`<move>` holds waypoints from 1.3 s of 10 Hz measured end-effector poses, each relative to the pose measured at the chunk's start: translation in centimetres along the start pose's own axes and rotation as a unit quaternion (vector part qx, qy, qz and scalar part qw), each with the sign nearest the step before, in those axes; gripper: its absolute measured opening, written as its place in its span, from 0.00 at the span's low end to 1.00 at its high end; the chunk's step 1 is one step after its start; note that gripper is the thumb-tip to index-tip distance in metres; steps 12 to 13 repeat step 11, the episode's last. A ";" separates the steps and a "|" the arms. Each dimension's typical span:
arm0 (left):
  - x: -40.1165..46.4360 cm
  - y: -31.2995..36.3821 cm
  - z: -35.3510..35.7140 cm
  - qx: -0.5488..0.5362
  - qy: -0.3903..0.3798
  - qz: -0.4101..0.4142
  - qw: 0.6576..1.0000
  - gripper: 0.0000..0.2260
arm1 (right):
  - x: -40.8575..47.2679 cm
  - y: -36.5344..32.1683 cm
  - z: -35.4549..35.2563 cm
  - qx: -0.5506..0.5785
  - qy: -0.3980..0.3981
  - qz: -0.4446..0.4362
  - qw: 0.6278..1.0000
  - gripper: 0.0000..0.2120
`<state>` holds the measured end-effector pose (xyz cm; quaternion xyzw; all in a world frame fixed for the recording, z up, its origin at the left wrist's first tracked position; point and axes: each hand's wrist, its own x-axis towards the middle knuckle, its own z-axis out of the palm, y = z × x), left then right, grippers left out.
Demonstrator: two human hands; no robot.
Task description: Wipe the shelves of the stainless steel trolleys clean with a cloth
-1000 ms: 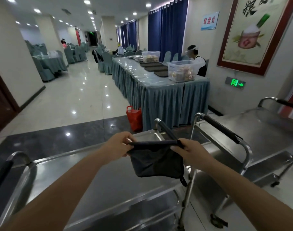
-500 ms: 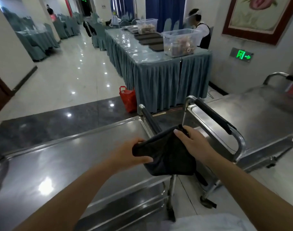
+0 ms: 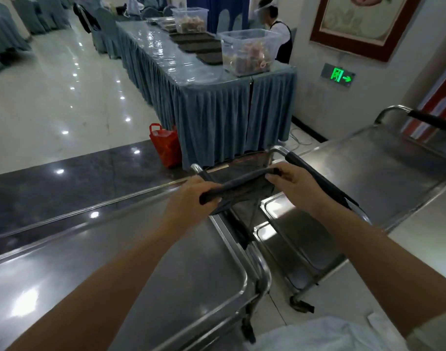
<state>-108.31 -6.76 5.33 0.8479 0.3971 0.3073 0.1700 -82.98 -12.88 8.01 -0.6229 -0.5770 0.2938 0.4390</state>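
A dark cloth (image 3: 244, 190) is stretched in the air between both hands, above the gap between two stainless steel trolleys. My left hand (image 3: 191, 198) grips its left end and my right hand (image 3: 293, 183) pinches its right end. The left trolley's top shelf (image 3: 115, 262) lies under my left forearm. The right trolley (image 3: 369, 171) stands beside it, its black-sleeved handle (image 3: 326, 188) just behind my right hand. Lower shelves (image 3: 300, 239) of the right trolley show under the cloth.
A long table with a blue skirt (image 3: 217, 110) stands ahead, carrying clear plastic bins (image 3: 249, 51) and dark trays. A red bag (image 3: 166, 145) sits on the floor at its corner. A person in a vest (image 3: 280, 34) sits behind it near the wall.
The hands have moved apart, pulling the bunched cloth out into a taut band. The view has dipped lower over the trolleys.
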 end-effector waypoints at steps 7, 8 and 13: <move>-8.8 -1.9 16.6 0.016 -0.163 -0.101 0.981 0.34 | -6.0 11.2 9.2 -0.246 -0.222 0.064 0.941 0.30; -9.2 -1.6 16.6 -0.002 -0.153 -0.125 0.980 0.33 | -6.8 11.7 9.5 -0.221 -0.204 0.058 0.952 0.30; -9.0 2.2 7.9 0.045 -0.121 -0.226 0.965 0.20 | -4.2 8.8 8.2 -0.243 -0.190 0.004 0.951 0.27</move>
